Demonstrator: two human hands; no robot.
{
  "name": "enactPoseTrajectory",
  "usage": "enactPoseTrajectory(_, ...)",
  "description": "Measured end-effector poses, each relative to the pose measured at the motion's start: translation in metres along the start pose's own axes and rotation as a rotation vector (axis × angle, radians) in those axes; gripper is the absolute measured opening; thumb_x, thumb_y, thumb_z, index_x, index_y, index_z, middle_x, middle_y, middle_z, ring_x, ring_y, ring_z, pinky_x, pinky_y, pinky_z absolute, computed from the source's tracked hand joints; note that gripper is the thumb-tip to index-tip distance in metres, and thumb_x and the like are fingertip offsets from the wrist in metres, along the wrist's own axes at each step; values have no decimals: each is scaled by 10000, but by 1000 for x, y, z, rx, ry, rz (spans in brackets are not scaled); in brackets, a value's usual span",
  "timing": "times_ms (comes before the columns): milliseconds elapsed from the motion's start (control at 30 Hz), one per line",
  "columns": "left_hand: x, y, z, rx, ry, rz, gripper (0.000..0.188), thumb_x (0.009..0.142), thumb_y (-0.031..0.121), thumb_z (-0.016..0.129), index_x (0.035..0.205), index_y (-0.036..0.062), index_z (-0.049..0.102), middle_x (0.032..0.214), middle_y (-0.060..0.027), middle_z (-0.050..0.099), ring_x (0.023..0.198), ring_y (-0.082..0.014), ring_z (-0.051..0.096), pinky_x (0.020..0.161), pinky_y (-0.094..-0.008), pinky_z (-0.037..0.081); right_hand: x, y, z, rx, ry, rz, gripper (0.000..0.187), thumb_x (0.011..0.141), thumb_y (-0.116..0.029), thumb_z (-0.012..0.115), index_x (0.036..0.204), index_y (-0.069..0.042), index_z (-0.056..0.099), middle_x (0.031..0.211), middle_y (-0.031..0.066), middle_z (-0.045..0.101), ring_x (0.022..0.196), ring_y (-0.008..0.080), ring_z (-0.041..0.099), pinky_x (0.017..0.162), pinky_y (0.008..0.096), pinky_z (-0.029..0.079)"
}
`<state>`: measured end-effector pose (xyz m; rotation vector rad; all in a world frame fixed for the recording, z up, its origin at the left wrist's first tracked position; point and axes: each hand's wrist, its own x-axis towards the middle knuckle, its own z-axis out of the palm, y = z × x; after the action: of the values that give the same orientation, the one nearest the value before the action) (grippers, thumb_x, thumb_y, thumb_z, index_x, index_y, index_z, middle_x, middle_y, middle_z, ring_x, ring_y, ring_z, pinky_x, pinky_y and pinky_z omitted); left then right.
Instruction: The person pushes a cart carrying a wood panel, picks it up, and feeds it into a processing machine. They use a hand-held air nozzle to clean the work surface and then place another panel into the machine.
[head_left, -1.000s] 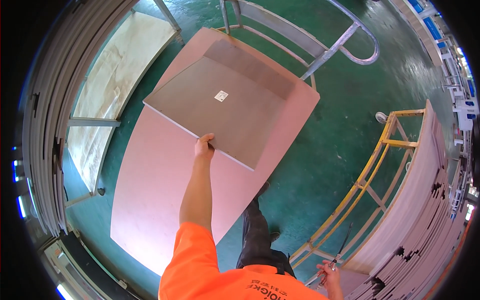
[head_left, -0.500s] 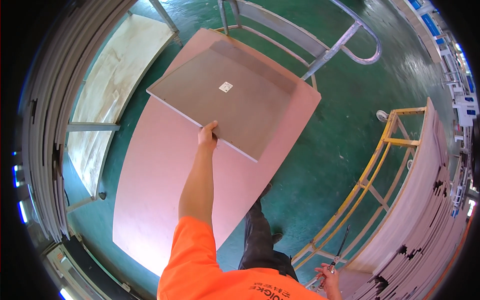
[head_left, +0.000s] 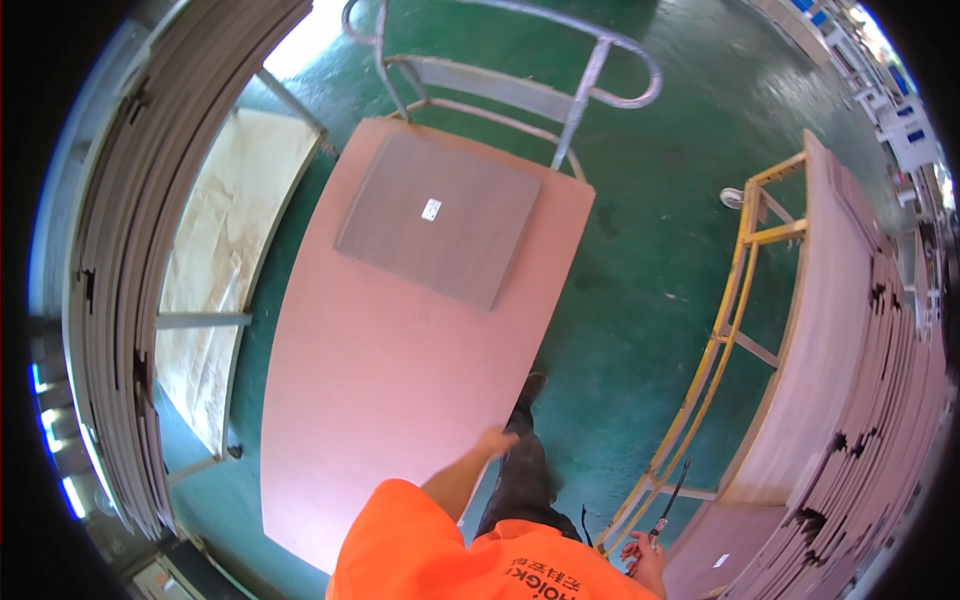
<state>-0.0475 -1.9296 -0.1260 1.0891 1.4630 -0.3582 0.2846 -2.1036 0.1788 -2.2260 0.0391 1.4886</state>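
A grey-brown square panel (head_left: 440, 225) with a small white label lies flat on the large pinkish board (head_left: 400, 390), toward its far end. My left hand (head_left: 496, 441) is off the panel, near the board's right edge and above my leg. It is blurred by motion, so its fingers cannot be made out, and nothing shows in it. Low on the right, my right hand (head_left: 643, 556) is closed around a slim tool with a metal body and a long thin dark shaft (head_left: 675, 492) pointing up and away.
A metal push handle (head_left: 590, 80) rises at the pink board's far end. To the right stands a yellow-framed cart (head_left: 735, 300) with stacked panels (head_left: 850, 440). On the left are more stacked panels (head_left: 125, 280) and a stained pale board (head_left: 225, 230) on a frame. The floor (head_left: 650, 260) is green.
My left hand has let go of the panel's near edge and drawn back toward me, to the right. The panel, previously tilted up in my grip, now lies down. My right hand still holds the tool.
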Motion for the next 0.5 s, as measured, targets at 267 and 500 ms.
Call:
enactPoseTrajectory(267, -44, 67, 86, 476, -37, 524, 587, 787, 428, 604, 1192, 2, 613, 1203, -214, 616, 1124, -372, 581, 982, -407, 453, -37, 191, -54, 325, 88, -136, 433, 929, -412, 562, 921, 16, 624, 703, 110, 662, 596, 168, 634, 511, 270, 493)
enactPoseTrajectory(500, -179, 224, 237, 458, -143, 948, 475, 793, 234, 651, 1122, -106, 607, 918, -173, 712, 867, -224, 688, 793, -329, 522, -168, 391, -69, 397, 514, 52, 444, 868, -525, 584, 908, -92, 674, 732, 13, 694, 682, 138, 678, 656, 318, 528)
